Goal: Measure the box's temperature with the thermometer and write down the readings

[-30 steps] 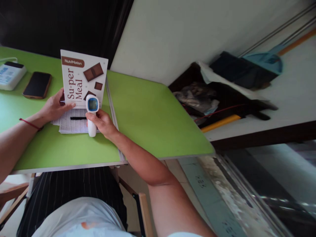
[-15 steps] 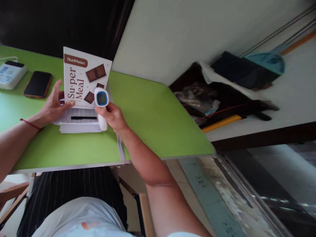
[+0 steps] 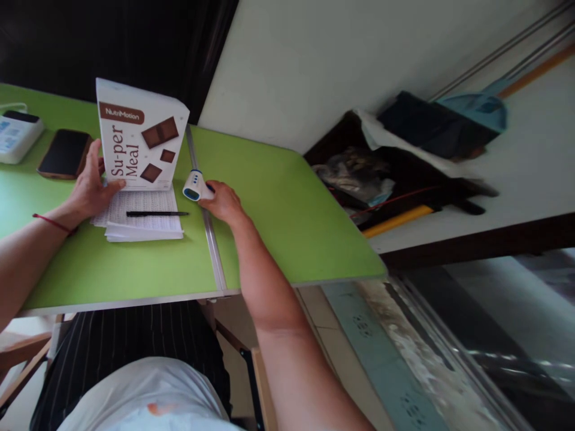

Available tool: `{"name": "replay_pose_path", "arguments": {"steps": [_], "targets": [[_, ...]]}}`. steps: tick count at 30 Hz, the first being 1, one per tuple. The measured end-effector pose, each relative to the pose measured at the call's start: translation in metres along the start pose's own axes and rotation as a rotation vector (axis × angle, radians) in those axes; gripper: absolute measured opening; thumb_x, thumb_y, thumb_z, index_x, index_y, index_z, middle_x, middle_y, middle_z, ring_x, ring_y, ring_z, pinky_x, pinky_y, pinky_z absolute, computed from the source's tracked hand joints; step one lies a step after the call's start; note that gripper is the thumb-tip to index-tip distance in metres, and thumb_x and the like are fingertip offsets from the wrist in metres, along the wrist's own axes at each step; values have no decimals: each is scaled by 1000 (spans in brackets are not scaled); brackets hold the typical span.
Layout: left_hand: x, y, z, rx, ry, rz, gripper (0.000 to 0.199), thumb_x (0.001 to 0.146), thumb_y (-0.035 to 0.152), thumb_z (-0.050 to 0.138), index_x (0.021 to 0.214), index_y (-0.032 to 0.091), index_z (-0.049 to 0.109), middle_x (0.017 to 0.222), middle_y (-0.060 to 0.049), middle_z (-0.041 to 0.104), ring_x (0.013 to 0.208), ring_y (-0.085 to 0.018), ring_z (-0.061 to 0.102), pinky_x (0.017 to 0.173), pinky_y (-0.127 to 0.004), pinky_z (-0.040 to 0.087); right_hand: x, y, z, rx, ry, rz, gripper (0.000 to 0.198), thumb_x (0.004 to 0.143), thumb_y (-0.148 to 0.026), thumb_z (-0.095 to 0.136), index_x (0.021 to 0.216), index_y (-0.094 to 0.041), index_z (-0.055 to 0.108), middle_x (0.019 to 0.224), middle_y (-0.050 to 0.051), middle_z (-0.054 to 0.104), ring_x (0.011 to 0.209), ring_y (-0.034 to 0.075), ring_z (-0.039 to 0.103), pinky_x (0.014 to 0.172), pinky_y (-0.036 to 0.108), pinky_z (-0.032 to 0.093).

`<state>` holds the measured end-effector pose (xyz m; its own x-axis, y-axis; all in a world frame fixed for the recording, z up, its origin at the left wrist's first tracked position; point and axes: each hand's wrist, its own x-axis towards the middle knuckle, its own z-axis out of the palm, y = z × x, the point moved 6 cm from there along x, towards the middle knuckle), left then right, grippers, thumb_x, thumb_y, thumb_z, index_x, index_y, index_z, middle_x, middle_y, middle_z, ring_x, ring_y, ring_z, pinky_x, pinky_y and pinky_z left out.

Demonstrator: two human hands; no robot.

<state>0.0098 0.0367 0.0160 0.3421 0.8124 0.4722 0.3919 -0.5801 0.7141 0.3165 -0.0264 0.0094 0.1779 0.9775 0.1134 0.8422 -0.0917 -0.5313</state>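
Note:
My left hand [image 3: 92, 187] grips the lower left corner of a white box [image 3: 135, 134] printed "NutriMotion Su-per Meal" with brown chocolate pieces, its thumb on the front face. The box stands upright on the far part of a stack of written paper sheets [image 3: 144, 232]. A black pen [image 3: 155, 214] lies across the sheets in front of it. To the right, my right hand [image 3: 224, 202] is closed around a white and blue infrared thermometer [image 3: 196, 185], whose small screen faces toward me. The thermometer's handle is mostly hidden by the fingers.
On the green folding table [image 3: 278, 215], a dark phone [image 3: 65, 154] and a white device with a cable [image 3: 20, 137] lie at the left. A metal seam [image 3: 213, 251] crosses the tabletop. Beyond its right end are a cluttered dark shelf [image 3: 404, 173] and a blue dustpan [image 3: 478, 111].
My right hand has moved the thermometer right, away from the box front, and tipped it over. The box has turned slightly, showing its top edge. My left hand keeps its hold.

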Motion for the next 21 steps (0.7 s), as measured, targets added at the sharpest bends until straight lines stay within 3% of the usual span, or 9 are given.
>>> {"name": "replay_pose_path", "arguments": {"steps": [3, 7, 11, 13, 15, 17, 18, 19, 21], "targets": [[-1, 9, -2, 91, -2, -15, 88, 79, 46, 68, 151, 17, 28, 146, -15, 51, 128, -31, 56, 109, -51, 47, -1, -2, 3, -12, -14, 9, 42, 77, -15, 77, 118, -14, 69, 106, 13, 72, 94, 26, 67, 86, 42, 55], [-3, 11, -2, 222, -30, -107, 85, 75, 34, 67, 150, 17, 30, 154, -15, 43, 137, -37, 48, 115, -57, 40, -3, -1, 3, -51, -46, 18, 40, 80, -14, 73, 120, -15, 68, 109, 13, 71, 95, 26, 67, 89, 43, 54], [-2, 8, -2, 260, -37, -172, 90, 70, 27, 73, 148, 17, 30, 154, -18, 41, 142, -42, 41, 118, -62, 34, -5, -4, -1, -171, -16, -72, 42, 78, -12, 72, 120, -17, 70, 115, 14, 68, 105, 30, 64, 97, 50, 50], [-3, 10, -9, 293, 60, -201, 100, 61, 27, 82, 147, 17, 31, 147, -20, 46, 137, -44, 43, 112, -64, 40, -8, -12, -5, -135, 75, -187, 42, 77, -11, 73, 118, -18, 72, 116, 14, 67, 109, 31, 61, 100, 52, 47], [-6, 22, -22, 338, 247, -160, 103, 55, 29, 87, 142, 16, 34, 138, -19, 49, 126, -40, 50, 102, -61, 48, -13, -24, -4, -15, 108, -325, 29, 81, -13, 72, 110, -20, 75, 110, 11, 68, 105, 28, 62, 98, 49, 48], [-12, 43, -33, 363, 433, -30, 90, 61, 37, 85, 135, 18, 38, 132, -16, 50, 112, -30, 57, 94, -52, 53, -21, -38, 4, 74, 35, -449, 16, 87, -18, 70, 100, -20, 78, 100, 10, 69, 96, 24, 63, 93, 46, 49], [-16, 53, -34, 363, 468, 39, 78, 69, 42, 81, 132, 20, 42, 129, -13, 53, 104, -25, 60, 89, -47, 54, -25, -45, 10, 74, -22, -493, 13, 88, -20, 71, 98, -20, 79, 97, 10, 69, 93, 24, 63, 92, 46, 49], [-19, 61, -32, 355, 445, 94, 62, 77, 47, 75, 127, 22, 47, 120, -9, 58, 94, -21, 62, 81, -42, 55, -30, -51, 16, 45, -77, -521, 14, 88, -22, 73, 100, -19, 80, 97, 10, 69, 93, 24, 63, 92, 46, 49], [-22, 72, -13, 352, 196, 166, 35, 91, 49, 59, 114, 23, 59, 90, -3, 65, 72, -16, 61, 65, -34, 51, -37, -60, 25, -72, -160, -538, 20, 88, -24, 74, 106, -19, 79, 99, 12, 70, 95, 25, 63, 92, 45, 48]]}}
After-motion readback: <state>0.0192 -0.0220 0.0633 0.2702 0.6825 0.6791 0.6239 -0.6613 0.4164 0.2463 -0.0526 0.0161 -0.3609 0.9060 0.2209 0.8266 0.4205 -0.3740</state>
